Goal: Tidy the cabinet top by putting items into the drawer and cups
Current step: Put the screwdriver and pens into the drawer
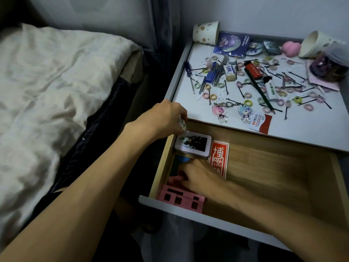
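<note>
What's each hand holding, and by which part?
Left hand: fingers curled round a small pale patterned object, mostly hidden, part unclear. Right hand rests on a pink piece in the drawer; blurred, so a grip cannot be told.

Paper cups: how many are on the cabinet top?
2. The left paper cup lies on its side at the back left corner; the right paper cup lies on its side at the back right, beside a pink toy. More could be nested inside.
</note>
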Action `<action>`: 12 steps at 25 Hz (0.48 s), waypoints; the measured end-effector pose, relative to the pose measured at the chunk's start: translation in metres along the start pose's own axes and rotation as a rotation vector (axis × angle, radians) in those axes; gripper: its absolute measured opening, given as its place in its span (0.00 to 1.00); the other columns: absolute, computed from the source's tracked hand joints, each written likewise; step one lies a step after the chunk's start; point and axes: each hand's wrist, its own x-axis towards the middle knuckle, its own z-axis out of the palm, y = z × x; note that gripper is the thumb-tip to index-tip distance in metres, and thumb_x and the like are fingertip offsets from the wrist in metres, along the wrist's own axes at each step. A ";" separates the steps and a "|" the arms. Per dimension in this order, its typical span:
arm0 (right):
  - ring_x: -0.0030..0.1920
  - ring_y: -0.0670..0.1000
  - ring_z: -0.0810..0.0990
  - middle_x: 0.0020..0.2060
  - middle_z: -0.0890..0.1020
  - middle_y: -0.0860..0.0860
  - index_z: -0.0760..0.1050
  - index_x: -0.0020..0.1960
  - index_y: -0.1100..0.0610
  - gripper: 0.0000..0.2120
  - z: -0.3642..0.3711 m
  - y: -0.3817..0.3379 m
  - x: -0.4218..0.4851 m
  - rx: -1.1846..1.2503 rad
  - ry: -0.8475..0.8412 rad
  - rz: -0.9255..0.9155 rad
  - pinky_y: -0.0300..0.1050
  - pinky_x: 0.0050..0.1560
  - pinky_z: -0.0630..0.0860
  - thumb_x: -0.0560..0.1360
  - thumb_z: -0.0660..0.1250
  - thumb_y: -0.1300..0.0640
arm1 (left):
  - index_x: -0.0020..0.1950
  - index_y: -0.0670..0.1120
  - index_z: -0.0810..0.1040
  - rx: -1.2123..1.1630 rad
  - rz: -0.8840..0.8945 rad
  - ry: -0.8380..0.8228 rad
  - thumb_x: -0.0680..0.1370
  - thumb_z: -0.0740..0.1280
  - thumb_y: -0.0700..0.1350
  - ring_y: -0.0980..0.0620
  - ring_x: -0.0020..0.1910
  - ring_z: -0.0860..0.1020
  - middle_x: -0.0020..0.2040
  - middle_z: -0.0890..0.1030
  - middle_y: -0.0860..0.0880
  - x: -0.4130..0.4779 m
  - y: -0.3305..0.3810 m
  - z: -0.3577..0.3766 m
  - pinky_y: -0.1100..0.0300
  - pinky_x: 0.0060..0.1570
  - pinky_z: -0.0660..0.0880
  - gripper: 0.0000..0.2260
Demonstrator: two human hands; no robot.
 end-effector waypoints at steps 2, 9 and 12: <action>0.44 0.47 0.81 0.46 0.80 0.51 0.78 0.52 0.55 0.06 -0.001 -0.003 -0.002 0.099 -0.015 0.020 0.43 0.47 0.81 0.76 0.69 0.56 | 0.57 0.54 0.81 -0.001 -0.006 -0.003 0.72 0.74 0.47 0.46 0.52 0.79 0.56 0.78 0.46 0.000 -0.001 -0.001 0.56 0.46 0.77 0.15; 0.55 0.47 0.79 0.56 0.78 0.51 0.76 0.63 0.54 0.17 0.000 -0.012 -0.005 0.144 -0.075 -0.096 0.40 0.56 0.76 0.75 0.70 0.52 | 0.59 0.54 0.80 0.006 0.004 -0.012 0.72 0.74 0.47 0.46 0.52 0.79 0.57 0.78 0.46 0.001 0.001 0.001 0.55 0.48 0.78 0.15; 0.58 0.47 0.77 0.58 0.77 0.50 0.75 0.64 0.55 0.18 0.001 -0.012 -0.006 0.142 -0.081 -0.121 0.35 0.56 0.72 0.76 0.70 0.53 | 0.58 0.55 0.80 0.002 0.003 -0.021 0.72 0.74 0.47 0.46 0.51 0.79 0.57 0.77 0.45 0.002 0.000 0.003 0.55 0.48 0.78 0.16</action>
